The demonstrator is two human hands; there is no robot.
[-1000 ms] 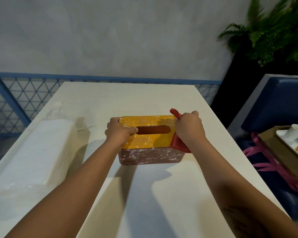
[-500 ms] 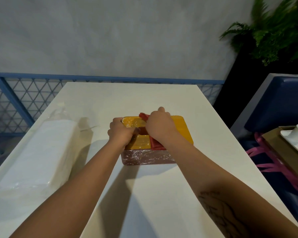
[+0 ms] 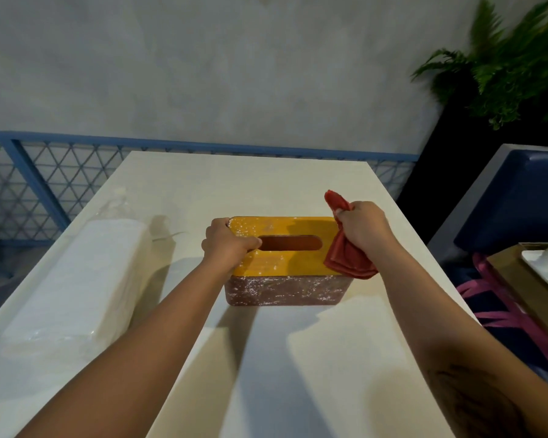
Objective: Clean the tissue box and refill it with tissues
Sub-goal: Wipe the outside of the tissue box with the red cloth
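Observation:
A tissue box (image 3: 285, 263) with a yellow lid, an oval slot and a brown base stands in the middle of the white table (image 3: 266, 191); white specks dust its lid and front. My left hand (image 3: 227, 246) grips the box's left end, thumb at the slot. My right hand (image 3: 363, 230) holds a bunched red cloth (image 3: 345, 254) at the box's right end, the cloth hanging over the lid's right edge. A long white pack of tissues in clear wrap (image 3: 76, 286) lies on the table to the left.
A blue mesh railing (image 3: 45, 181) runs behind the table. On the right is a blue seat (image 3: 519, 197) with a cardboard box (image 3: 525, 286) holding a tray and cup, pink straps beside it. A green plant (image 3: 503, 67) stands at the back right.
My right hand swept the red cloth left across the lid to the slot, then back to the box's right end. My left hand kept its grip on the left end.

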